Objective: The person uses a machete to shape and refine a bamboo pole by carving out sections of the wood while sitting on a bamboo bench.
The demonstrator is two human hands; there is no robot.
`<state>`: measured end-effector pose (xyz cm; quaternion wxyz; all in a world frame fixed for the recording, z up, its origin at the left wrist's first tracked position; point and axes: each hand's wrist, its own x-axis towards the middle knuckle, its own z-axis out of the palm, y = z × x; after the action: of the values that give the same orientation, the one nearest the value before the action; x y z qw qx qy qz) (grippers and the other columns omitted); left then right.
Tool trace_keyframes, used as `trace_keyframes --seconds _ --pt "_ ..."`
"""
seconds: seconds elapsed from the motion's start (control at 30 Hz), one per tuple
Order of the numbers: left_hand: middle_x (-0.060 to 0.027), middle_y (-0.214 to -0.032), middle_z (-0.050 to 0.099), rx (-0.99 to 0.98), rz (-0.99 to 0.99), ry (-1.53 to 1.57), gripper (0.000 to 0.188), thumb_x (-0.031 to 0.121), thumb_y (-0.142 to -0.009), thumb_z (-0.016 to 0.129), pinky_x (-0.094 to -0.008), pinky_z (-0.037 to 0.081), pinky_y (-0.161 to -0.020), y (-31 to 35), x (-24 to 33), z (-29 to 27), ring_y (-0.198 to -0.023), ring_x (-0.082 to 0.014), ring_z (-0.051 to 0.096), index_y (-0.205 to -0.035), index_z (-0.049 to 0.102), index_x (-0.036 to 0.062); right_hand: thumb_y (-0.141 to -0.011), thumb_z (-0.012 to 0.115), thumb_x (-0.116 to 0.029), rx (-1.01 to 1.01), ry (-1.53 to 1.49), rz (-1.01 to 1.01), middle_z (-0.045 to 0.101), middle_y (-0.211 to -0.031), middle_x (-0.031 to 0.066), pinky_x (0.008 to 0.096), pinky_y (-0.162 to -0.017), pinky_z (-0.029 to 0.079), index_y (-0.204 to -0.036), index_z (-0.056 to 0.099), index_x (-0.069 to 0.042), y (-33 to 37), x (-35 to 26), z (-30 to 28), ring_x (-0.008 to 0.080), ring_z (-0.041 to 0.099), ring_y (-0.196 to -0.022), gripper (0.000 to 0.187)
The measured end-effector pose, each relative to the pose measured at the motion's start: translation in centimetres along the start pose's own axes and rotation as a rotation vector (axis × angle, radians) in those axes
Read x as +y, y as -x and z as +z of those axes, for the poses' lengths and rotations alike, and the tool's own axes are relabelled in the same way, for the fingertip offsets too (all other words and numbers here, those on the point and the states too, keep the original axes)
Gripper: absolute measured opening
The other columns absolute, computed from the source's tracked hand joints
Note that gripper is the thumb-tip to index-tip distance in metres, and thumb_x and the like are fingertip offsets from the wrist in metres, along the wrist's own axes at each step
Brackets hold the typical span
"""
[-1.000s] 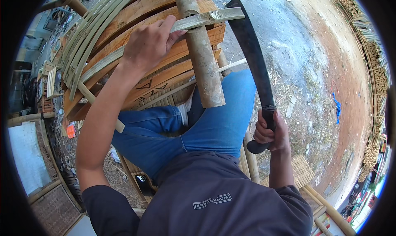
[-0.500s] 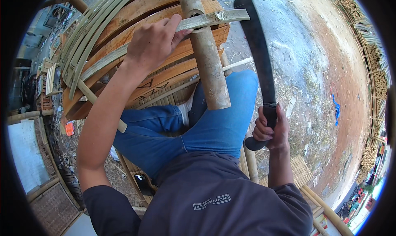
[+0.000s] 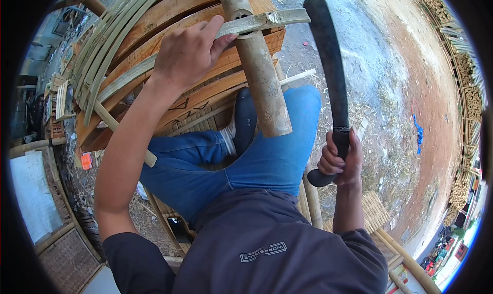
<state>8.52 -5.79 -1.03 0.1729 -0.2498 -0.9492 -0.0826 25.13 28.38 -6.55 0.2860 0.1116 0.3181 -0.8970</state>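
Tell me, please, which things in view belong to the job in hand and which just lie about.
In use:
split bamboo strip, in the left grip
dark machete, in the right grip
bamboo pole, beneath the strip

Apparently just lying about:
blue scrap
orange scrap

Bright daylight pales the ground (image 3: 370, 63) toward two o'clock; corners fall black, lines bow at three, bluish fringing at four

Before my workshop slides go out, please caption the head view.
Left fingers pinch a pale split bamboo strip across a round brown bamboo pole; right fingers grip a long dark-bladed machete.
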Motion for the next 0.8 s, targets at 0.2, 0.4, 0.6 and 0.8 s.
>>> trace_keyframes --seconds 0.2,0.4,0.6,0.8 --pt "-0.0156 -0.076 0.068 0.001 -0.004 0.004 0.037 0.041 -0.101 0.053 -0.0457 0.052 -0.059 0.1 0.0 0.0 -0.070 -0.0364 0.068 -0.110 0.059 0.0055 -0.101 0.036 -0.063 0.024 0.032 0.030 0.030 -0.046 -0.0059 0.0226 -0.036 0.025 -0.077 0.042 -0.008 0.2 0.1 -0.5 0.0047 0.025 -0.033 0.061" --pt "-0.0149 -0.076 0.069 0.043 0.028 -0.014 0.036 0.040 -0.100 0.055 -0.0447 0.052 -0.058 0.4 -0.3 0.0 -0.071 -0.0360 0.068 -0.110 0.060 0.0058 -0.101 0.035 -0.063 0.001 0.069 0.076 0.032 -0.046 -0.0056 0.0222 -0.035 0.025 -0.076 0.041 -0.008 1.1 0.0 -1.0 0.0042 0.025 -0.033 0.061" --pt "-0.0091 -0.066 0.064 0.181 0.088 -0.077 0.038 0.046 -0.100 0.054 -0.0380 0.053 -0.048 0.3 -0.6 0.2 -0.057 -0.0269 0.067 -0.094 0.058 0.0085 -0.101 0.036 -0.063 -0.074 -0.044 0.061 0.032 -0.046 -0.0062 0.0221 -0.035 0.025 -0.076 0.041 -0.008 0.8 0.6 -0.6 0.0039 0.025 -0.033 0.061" --pt "-0.0099 -0.068 0.066 0.159 0.087 -0.053 0.038 0.045 -0.100 0.054 -0.0391 0.054 -0.048 -0.1 -0.9 0.4 -0.060 -0.0292 0.069 -0.095 0.058 0.0075 -0.101 0.037 -0.062 -0.108 -0.175 0.040 0.033 -0.046 -0.0061 0.0224 -0.035 0.025 -0.075 0.041 -0.008 0.3 0.0 -0.5 0.0039 0.026 -0.032 0.060"
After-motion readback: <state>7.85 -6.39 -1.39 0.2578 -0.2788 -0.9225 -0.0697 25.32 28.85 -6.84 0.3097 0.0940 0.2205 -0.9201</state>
